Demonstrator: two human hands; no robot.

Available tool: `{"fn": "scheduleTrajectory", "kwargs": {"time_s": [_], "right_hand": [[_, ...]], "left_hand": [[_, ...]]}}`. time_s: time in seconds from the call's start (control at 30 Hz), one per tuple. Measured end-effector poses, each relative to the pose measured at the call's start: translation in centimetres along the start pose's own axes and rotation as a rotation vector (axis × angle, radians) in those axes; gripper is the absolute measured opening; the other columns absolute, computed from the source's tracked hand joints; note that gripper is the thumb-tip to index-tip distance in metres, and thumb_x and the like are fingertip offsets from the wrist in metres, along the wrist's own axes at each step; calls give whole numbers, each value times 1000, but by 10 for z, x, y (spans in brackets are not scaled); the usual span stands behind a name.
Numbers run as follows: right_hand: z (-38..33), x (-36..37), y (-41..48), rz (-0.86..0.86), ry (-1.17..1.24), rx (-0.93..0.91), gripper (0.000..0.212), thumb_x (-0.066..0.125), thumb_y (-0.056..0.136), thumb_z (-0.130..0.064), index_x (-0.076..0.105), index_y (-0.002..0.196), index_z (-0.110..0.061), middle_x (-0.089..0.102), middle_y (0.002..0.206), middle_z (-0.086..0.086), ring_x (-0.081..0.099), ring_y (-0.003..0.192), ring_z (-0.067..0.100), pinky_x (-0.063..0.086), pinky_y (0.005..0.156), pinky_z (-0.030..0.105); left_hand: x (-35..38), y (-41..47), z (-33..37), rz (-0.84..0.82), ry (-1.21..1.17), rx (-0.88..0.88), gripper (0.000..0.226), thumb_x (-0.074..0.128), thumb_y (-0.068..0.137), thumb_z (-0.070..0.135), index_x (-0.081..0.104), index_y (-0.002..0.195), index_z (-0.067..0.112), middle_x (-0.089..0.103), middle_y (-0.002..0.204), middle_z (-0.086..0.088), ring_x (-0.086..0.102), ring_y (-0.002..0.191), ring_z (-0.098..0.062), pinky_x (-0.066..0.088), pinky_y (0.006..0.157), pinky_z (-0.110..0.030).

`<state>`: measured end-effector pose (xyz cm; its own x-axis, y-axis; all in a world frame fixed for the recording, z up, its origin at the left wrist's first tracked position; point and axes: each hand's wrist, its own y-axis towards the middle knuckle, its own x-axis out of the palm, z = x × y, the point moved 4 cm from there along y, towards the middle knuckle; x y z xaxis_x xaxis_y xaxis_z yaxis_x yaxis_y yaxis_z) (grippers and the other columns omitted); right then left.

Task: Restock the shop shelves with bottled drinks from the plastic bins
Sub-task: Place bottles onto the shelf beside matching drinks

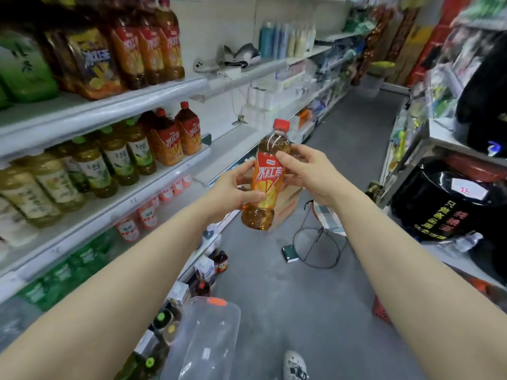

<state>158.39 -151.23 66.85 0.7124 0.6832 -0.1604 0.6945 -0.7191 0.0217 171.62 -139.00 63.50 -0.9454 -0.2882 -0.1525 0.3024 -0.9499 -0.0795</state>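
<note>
I hold an iced red tea bottle (267, 176) with a red cap and orange label upright in mid-air, in front of the shelves. My left hand (233, 192) grips its lower body, fingers curled round the label. My right hand (307, 171) pinches the upper label and shoulder from the right. On the middle shelf (153, 185) to the left stand matching red tea bottles (175, 135) beside green tea bottles (109, 160). A clear plastic bin (205, 338) sits low on the floor between my arms.
Larger tea bottles (142, 42) fill the top shelf. More bottles (219, 261) stand on the floor along the shelf base. A cardboard box (285, 207), a wire stand (318, 248) and a red basket (381, 311) sit in the grey aisle. Goods racks line the right side.
</note>
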Motion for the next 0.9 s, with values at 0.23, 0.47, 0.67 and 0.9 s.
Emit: {"fn": "scheduleTrajectory", "kwargs": {"time_s": [0.23, 0.47, 0.67, 0.9], "right_hand": [[16, -68, 105, -74, 41, -13, 41, 69, 95, -24, 59, 132, -10, 68, 117, 8, 69, 105, 20, 60, 82, 31], [20, -112, 185, -192, 2, -7, 43, 69, 95, -26, 58, 134, -12, 70, 117, 7, 69, 108, 21, 59, 92, 40], [22, -98, 236, -287, 4, -3, 46, 69, 94, -27, 55, 136, -14, 70, 118, 6, 70, 108, 21, 57, 96, 43], [10, -54, 313, -363, 11, -31, 53, 74, 91, -28, 53, 138, -14, 69, 121, 6, 68, 111, 21, 57, 95, 47]], "left_hand": [[34, 105, 12, 145, -87, 13, 76, 71, 85, -2, 40, 139, 41, 60, 123, -3, 66, 101, -16, 60, 77, -35], [54, 176, 25, 270, -118, -13, 80, 72, 84, 0, 35, 148, 33, 57, 124, -2, 61, 107, -16, 57, 83, -35], [25, 213, 15, 359, -116, -55, 83, 74, 84, 6, 33, 150, 35, 55, 128, -2, 60, 108, -16, 56, 81, -33], [-41, 254, 14, 432, -63, -14, 81, 72, 85, 2, 33, 150, 32, 59, 117, 8, 63, 98, -5, 53, 71, -24]]}}
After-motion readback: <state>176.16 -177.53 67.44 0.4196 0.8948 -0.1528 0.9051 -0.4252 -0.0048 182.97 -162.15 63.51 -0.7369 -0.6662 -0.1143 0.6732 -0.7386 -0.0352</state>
